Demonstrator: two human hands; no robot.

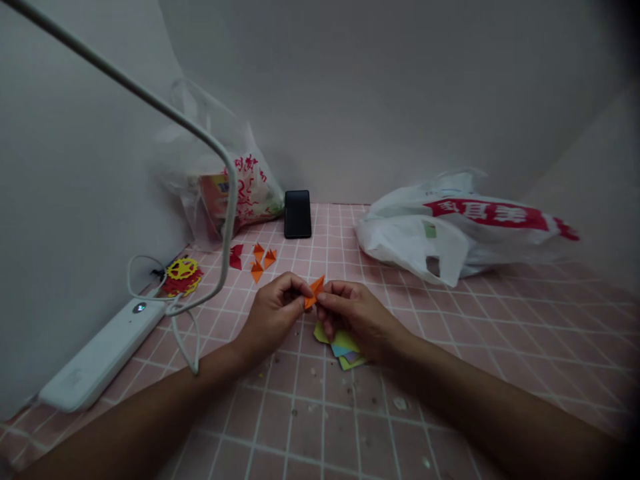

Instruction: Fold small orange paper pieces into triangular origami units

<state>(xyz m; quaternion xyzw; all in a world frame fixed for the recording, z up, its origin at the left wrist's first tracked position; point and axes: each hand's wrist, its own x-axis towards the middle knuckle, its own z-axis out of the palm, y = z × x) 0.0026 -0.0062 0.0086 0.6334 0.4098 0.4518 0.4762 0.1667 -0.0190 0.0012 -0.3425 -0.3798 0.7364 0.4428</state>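
Both my hands meet over the middle of the pink checked table. My left hand [276,312] and my right hand [353,315] pinch a small folded orange paper piece [315,292] between their fingertips, a little above the surface. Under my right hand lies a small stack of coloured paper squares [345,350], yellow-green, blue and purple. Further back on the table sit three folded orange paper triangles [262,260] and a dark red folded piece [236,257].
A white desk lamp base [100,357] with its bent arm [220,193] and cable stands at the left, beside red and yellow paper cutouts [183,275]. A black phone [297,213] leans on the wall. A clear bag [235,187] and a white plastic bag [460,230] lie at the back.
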